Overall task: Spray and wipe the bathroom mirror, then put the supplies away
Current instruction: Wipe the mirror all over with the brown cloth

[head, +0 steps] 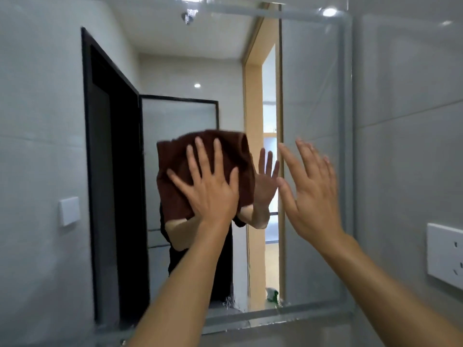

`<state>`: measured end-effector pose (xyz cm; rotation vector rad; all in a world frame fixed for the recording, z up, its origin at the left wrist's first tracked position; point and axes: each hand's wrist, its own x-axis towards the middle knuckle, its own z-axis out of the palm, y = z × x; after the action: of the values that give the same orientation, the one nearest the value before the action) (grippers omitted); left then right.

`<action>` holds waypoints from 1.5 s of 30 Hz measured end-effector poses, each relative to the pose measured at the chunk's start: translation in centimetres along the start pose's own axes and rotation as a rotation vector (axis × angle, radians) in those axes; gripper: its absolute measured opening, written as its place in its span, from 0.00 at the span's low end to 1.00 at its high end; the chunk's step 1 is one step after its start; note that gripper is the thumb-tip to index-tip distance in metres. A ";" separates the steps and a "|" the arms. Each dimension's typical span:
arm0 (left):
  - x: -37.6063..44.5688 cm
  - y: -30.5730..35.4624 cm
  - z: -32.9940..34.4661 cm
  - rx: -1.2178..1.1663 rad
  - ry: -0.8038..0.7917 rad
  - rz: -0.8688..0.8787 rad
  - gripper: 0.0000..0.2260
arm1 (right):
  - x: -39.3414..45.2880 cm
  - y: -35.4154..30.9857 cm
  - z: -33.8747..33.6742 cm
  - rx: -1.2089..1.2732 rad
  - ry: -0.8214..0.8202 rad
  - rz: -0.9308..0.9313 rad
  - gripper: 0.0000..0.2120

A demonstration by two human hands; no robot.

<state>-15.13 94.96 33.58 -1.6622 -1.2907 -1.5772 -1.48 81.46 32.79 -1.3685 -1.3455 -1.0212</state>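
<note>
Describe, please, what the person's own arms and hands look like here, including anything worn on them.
Both forearms are bare up to the frame's lower edge: no sleeves, gloves or watch show. The left hand and right hand carry no visible rings or markings. In the mirror, the reflection shows a dark short sleeve ending above the elbow.

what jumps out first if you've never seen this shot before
A dark brown cloth is pressed flat against the mirror at centre frame by the left hand, fingers spread. Just right of it, the right hand is raised open near the glass, with its reflection alongside.
</note>
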 end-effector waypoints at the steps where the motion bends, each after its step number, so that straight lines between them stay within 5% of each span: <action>1: -2.4 0.0 0.5 -0.001 -0.025 0.005 0.32 | -0.5 0.3 0.1 -0.003 -0.011 0.004 0.27; 7: -6.6 3.7 2.4 -0.001 -0.127 0.242 0.33 | -0.4 1.9 -0.6 -0.031 -0.043 0.017 0.28; 12: 1.2 7.8 1.9 0.003 -0.086 0.482 0.31 | 1.4 3.5 -2.3 -0.065 -0.023 0.049 0.28; 16: 7.4 12.0 1.3 0.027 -0.062 0.430 0.31 | 2.1 5.0 -2.8 -0.106 0.009 0.042 0.28; 18: 6.6 13.2 1.8 0.025 -0.067 0.429 0.31 | 2.5 5.8 -3.0 -0.123 0.009 0.046 0.28; 26: -0.5 13.8 3.9 0.035 -0.136 0.887 0.32 | 3.9 7.9 -3.2 -0.183 -0.029 0.095 0.28; 38: 20.5 26.0 1.5 0.081 0.012 0.736 0.31 | 9.5 10.1 -6.9 -0.136 0.084 0.143 0.30; 45: 20.0 26.7 1.8 0.043 0.020 0.659 0.30 | 9.9 10.8 -7.1 -0.118 0.090 0.165 0.30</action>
<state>6.56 91.00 58.69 -1.7866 -0.6469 -1.1473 10.18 77.14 43.27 -1.4767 -1.1019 -1.0508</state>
